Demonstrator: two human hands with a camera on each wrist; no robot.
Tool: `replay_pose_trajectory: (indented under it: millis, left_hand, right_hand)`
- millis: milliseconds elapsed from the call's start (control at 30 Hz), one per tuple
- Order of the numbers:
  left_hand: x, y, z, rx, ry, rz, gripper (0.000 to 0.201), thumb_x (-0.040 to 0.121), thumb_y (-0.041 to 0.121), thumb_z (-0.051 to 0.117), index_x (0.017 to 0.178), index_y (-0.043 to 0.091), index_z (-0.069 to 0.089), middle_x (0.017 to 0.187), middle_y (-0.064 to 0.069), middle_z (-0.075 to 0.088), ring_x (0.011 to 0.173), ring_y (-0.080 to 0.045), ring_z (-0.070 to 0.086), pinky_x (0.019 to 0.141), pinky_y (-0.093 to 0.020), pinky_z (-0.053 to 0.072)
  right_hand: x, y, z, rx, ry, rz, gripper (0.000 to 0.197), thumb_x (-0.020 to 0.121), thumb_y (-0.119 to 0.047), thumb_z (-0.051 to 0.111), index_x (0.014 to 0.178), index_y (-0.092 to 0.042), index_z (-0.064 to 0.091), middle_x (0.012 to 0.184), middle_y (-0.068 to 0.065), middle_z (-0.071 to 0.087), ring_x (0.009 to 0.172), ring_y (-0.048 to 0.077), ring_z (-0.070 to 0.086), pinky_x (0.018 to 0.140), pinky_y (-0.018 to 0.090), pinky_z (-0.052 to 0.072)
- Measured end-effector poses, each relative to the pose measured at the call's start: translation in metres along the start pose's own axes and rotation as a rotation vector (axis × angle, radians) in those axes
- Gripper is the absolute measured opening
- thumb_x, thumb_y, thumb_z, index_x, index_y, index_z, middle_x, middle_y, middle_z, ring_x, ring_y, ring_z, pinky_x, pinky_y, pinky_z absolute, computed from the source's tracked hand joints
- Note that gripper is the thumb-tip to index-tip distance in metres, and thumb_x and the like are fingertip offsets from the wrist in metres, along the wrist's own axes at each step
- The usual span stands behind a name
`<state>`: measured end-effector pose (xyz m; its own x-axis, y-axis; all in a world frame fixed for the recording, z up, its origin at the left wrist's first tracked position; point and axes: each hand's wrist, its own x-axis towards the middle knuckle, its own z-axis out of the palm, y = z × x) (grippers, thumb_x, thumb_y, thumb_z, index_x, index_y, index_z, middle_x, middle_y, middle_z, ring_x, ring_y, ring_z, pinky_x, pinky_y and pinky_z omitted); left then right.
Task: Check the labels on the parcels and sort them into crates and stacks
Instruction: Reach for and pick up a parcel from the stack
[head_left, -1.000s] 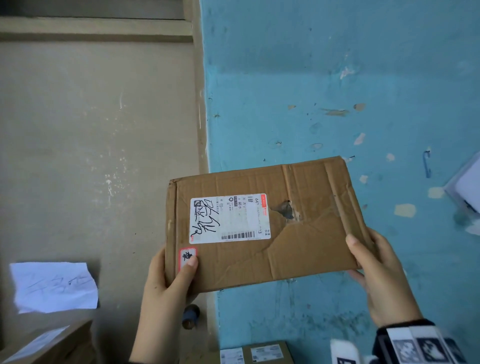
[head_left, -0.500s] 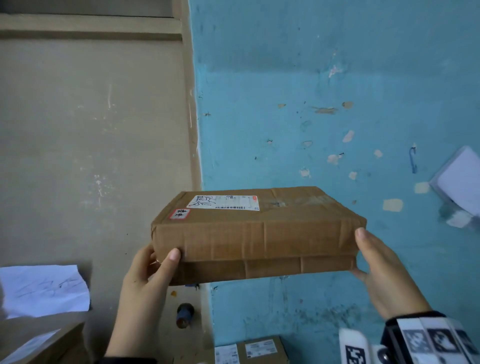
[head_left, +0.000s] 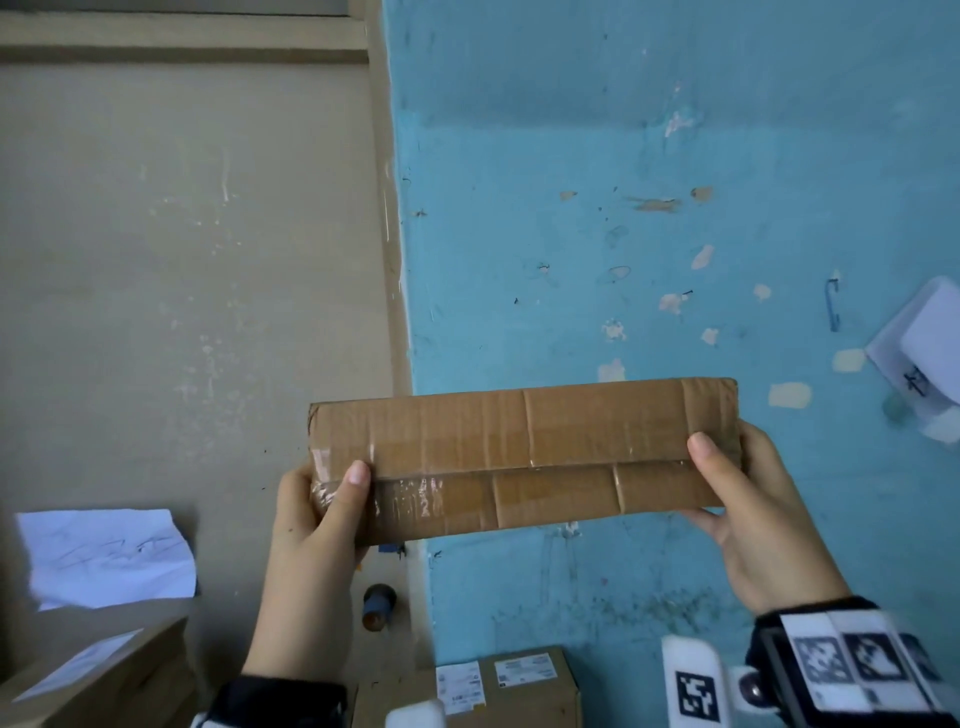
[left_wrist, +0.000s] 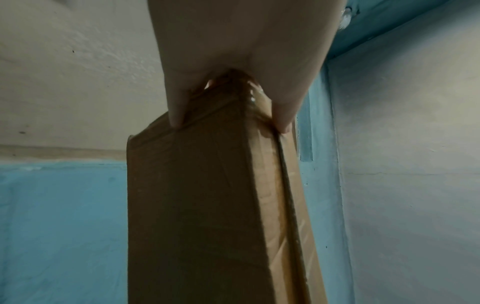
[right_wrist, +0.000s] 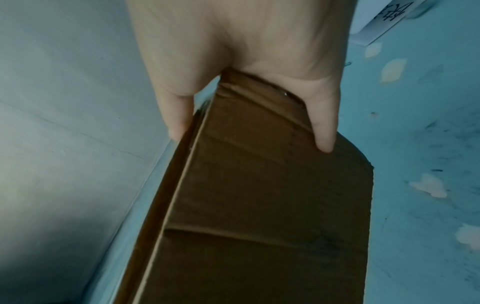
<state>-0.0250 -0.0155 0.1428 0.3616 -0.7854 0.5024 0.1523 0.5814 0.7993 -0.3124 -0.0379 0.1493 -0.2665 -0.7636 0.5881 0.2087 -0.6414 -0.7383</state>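
I hold a flat brown cardboard parcel (head_left: 524, 460) in the air with both hands, its taped side edge turned toward me and its label face hidden. My left hand (head_left: 322, 514) grips the parcel's left end, thumb on the near side. My right hand (head_left: 748, 499) grips the right end the same way. The left wrist view shows the parcel (left_wrist: 207, 205) pinched between the thumb and fingers of the left hand (left_wrist: 228, 82). In the right wrist view the right hand (right_wrist: 246, 92) clamps the parcel (right_wrist: 259, 205).
Below lie a blue floor and a beige floor. A white paper sheet (head_left: 109, 556) lies at left above a cardboard box (head_left: 98, 680). Another labelled box (head_left: 493, 686) sits at the bottom centre. A white parcel (head_left: 924, 353) lies at right, a small dark bottle (head_left: 378, 607) beneath my left hand.
The parcel has tipped away from me: a second ago its labelled top face showed fully, now only the taped side edge shows. Both hands kept their grip on the ends.
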Motion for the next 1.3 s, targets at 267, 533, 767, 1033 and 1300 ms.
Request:
replay_pose_trajectory:
  millis: [267, 533, 767, 1033, 1300]
  left_hand:
    - [-0.002, 0.006, -0.004, 0.084, 0.047, 0.000, 0.014, 0.094, 0.029, 0.059, 0.107, 0.024, 0.060, 0.105, -0.006, 0.070, 0.103, -0.027, 0.066, 0.095, -0.053, 0.051]
    - [-0.001, 0.011, -0.015, 0.058, -0.133, -0.088, 0.057, 0.080, 0.061, 0.056, 0.132, 0.038, 0.054, 0.122, 0.012, 0.065, 0.117, -0.011, 0.059, 0.100, -0.043, 0.047]
    - [0.005, 0.011, -0.029, 0.095, -0.191, -0.046, 0.092, 0.044, 0.088, 0.064, 0.128, 0.050, 0.051, 0.128, 0.018, 0.062, 0.120, -0.007, 0.057, 0.091, -0.031, 0.047]
    - [0.006, 0.010, -0.027, 0.258, -0.130, 0.079, 0.068, 0.061, 0.064, 0.069, 0.121, 0.034, 0.060, 0.117, 0.010, 0.067, 0.115, -0.012, 0.059, 0.089, -0.034, 0.047]
    - [0.018, -0.001, -0.027, 0.418, 0.117, 0.162, 0.008, 0.093, 0.015, 0.063, 0.099, 0.019, 0.064, 0.107, -0.009, 0.065, 0.104, -0.024, 0.058, 0.067, -0.017, 0.038]
  right_hand:
    - [-0.004, 0.003, 0.004, -0.016, 0.069, -0.018, 0.015, 0.087, -0.022, 0.064, 0.101, -0.026, 0.061, 0.084, -0.016, 0.073, 0.077, -0.003, 0.069, 0.071, 0.033, 0.052]
    - [-0.006, 0.001, 0.006, -0.032, 0.125, -0.015, 0.091, 0.035, -0.095, 0.062, 0.107, -0.039, 0.059, 0.112, -0.020, 0.066, 0.105, 0.000, 0.063, 0.085, 0.040, 0.052]
    - [0.003, -0.010, 0.006, 0.071, 0.107, 0.057, 0.109, 0.022, -0.099, 0.056, 0.108, -0.032, 0.063, 0.114, -0.014, 0.067, 0.117, 0.002, 0.056, 0.081, 0.039, 0.052]
    - [0.010, -0.018, 0.009, -0.053, 0.136, 0.075, 0.143, 0.009, -0.102, 0.050, 0.136, -0.039, 0.044, 0.133, -0.014, 0.053, 0.116, 0.006, 0.051, 0.081, 0.032, 0.046]
    - [-0.002, -0.012, 0.012, -0.123, 0.027, -0.031, 0.090, 0.039, -0.093, 0.064, 0.103, -0.030, 0.069, 0.112, -0.016, 0.069, 0.098, -0.003, 0.062, 0.076, 0.028, 0.043]
